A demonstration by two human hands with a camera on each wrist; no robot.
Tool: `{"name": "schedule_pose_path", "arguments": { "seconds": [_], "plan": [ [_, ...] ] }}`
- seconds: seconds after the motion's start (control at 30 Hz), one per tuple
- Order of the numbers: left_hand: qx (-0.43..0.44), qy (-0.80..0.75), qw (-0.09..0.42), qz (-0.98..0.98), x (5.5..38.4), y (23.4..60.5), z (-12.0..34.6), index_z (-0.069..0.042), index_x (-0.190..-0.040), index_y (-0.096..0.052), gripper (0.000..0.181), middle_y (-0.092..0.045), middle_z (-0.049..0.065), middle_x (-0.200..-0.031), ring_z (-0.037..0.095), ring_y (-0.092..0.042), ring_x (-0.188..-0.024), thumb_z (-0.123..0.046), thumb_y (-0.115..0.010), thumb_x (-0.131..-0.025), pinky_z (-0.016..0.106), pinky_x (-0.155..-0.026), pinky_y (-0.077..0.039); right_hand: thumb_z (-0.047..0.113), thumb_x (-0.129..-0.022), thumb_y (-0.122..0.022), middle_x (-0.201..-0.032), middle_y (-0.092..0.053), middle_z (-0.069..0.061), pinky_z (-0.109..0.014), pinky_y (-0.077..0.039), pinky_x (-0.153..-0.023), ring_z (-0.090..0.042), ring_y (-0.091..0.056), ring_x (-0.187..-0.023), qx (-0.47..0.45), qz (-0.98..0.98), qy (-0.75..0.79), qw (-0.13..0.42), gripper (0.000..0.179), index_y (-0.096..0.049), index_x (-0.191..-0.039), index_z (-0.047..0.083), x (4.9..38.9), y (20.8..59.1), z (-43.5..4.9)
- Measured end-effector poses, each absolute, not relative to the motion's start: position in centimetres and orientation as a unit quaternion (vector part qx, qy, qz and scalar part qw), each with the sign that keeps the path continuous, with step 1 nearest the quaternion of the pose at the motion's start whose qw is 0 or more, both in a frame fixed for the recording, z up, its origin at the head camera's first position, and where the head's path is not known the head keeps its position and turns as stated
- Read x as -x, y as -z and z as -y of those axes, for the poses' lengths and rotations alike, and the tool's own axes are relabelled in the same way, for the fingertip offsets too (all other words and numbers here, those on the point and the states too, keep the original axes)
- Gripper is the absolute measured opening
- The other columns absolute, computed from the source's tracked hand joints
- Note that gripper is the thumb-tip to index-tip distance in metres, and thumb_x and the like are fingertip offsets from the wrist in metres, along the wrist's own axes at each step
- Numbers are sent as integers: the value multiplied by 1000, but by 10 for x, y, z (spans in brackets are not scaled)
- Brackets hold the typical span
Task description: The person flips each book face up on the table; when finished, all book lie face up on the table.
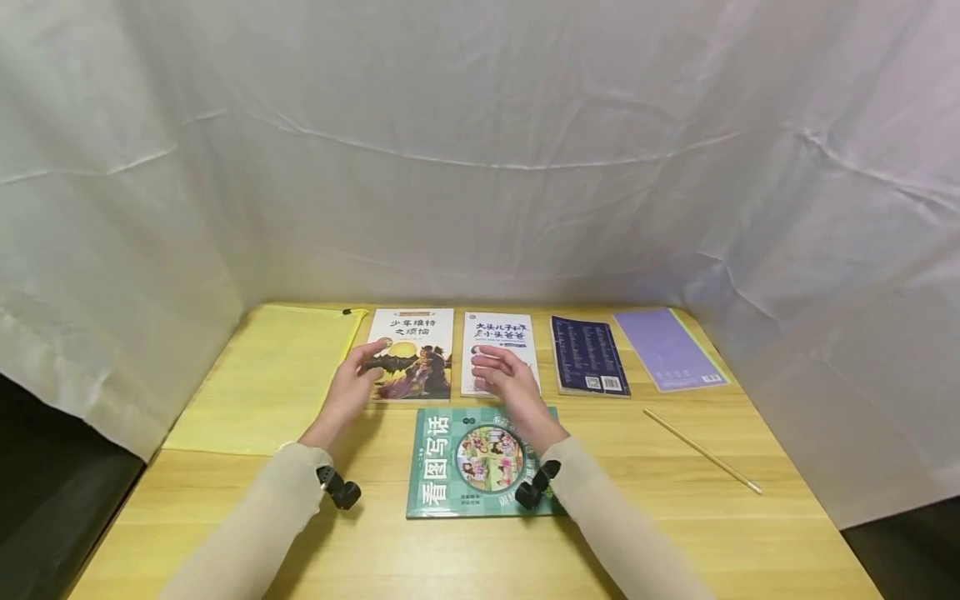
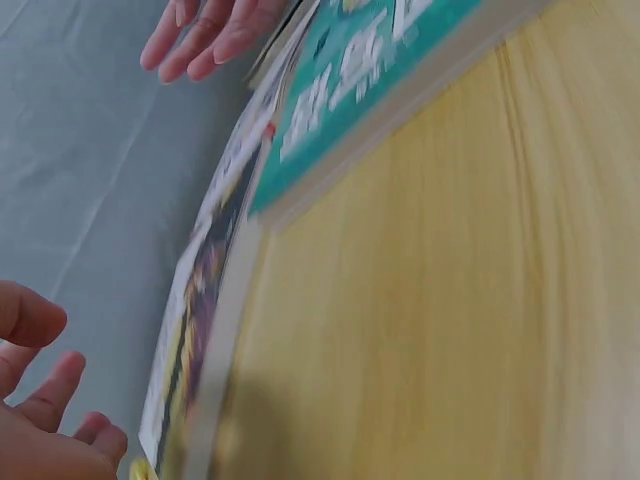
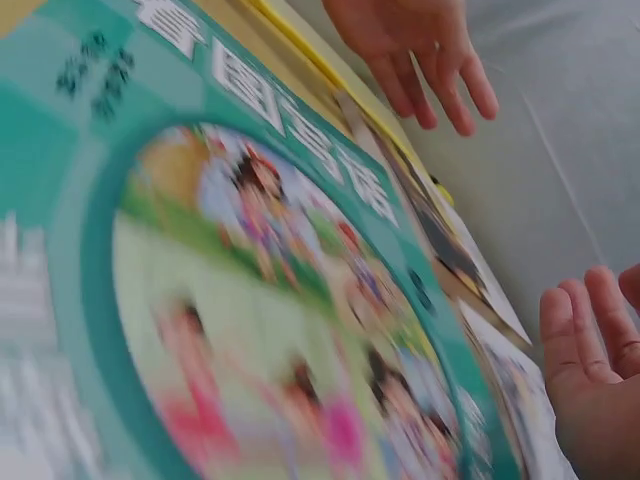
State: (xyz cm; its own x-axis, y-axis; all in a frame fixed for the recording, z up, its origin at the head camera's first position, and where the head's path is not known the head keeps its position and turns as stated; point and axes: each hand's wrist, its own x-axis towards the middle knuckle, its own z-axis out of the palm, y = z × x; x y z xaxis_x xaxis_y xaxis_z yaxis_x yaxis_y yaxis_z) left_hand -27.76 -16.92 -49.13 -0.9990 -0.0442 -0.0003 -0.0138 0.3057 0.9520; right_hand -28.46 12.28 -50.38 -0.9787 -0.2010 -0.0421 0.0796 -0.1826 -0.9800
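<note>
In the head view my left hand (image 1: pixel 348 392) hovers by the left edge of a white book with a yellow moon and dark figures on its cover (image 1: pixel 416 358). My right hand (image 1: pixel 517 390) is over a smaller white book (image 1: pixel 498 329), partly covering it. Both hands hold nothing, palms turned toward each other, fingers loosely bent. Below them lies a green picture-writing book (image 1: pixel 438 467) with a round illustration; the right wrist overlaps its right side. The left wrist view shows the left hand's fingers (image 2: pixel 60 400) apart from the books. Fingers of the right hand (image 3: pixel 600 350) are spread in the right wrist view.
At the left lies a yellow mesh zip bag (image 1: pixel 255 383). A dark blue book (image 1: pixel 588 354) and a purple notebook (image 1: pixel 667 350) lie at the back right. Nearer, a thin wooden stick (image 1: pixel 697 448) with a pale end rests diagonally. White cloth (image 1: pixel 480 208) walls surround the wooden table (image 1: pixel 390 558).
</note>
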Motion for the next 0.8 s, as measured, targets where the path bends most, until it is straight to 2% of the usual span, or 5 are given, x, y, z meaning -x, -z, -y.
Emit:
{"name": "schedule_pose_path", "arguments": {
  "seconds": [0.13, 0.23, 0.37, 0.5, 0.8],
  "plan": [
    [5, 583, -3, 812, 281, 482, 150, -10, -161, -50, 52, -45, 16, -170, 32, -68, -112, -4, -52, -109, 33, -87, -61, -1, -111, -49, -153, -60, -26, -47, -55, -121, -44, -57, -144, 47, -647, 757, 76, 48, -48, -159, 3, 288, 498, -148],
    [17, 595, -22, 803, 285, 476, 132, -13, -160, -52, 51, -46, 17, -168, 25, -62, -85, -6, -54, -109, 29, -65, -57, -3, -111, -47, -152, -62, -24, -47, -54, -122, -43, -57, -145, 37, -661, 747, 63, 49, -48, -159, 5, 291, 492, -170],
    [40, 590, -35, 806, 290, 473, 103, -14, -159, -53, 51, -49, 19, -166, 33, -63, -126, -10, -58, -108, 45, -102, -60, -3, -111, -47, -152, -62, -23, -44, -56, -120, -42, -57, -144, 17, -683, 729, 45, 47, -50, -158, 3, 295, 488, -198],
    [52, 598, -58, 798, 291, 474, 74, -17, -160, -52, 53, -50, 15, -166, 36, -46, -154, -14, -59, -108, 58, -130, -41, 0, -113, -46, -154, -62, -20, -38, -57, -118, -37, -58, -144, 10, -721, 692, 33, 44, -53, -156, 4, 298, 486, -222],
    [71, 621, -128, 770, 292, 470, 17, -21, -161, -51, 55, -43, 11, -173, 37, -47, -154, -14, -59, -108, 61, -124, -47, 0, -113, -45, -162, -53, -24, -38, -49, -126, -37, -49, -152, 33, -783, 621, 20, 44, -51, -157, -1, 297, 485, -270]
  ]
}}
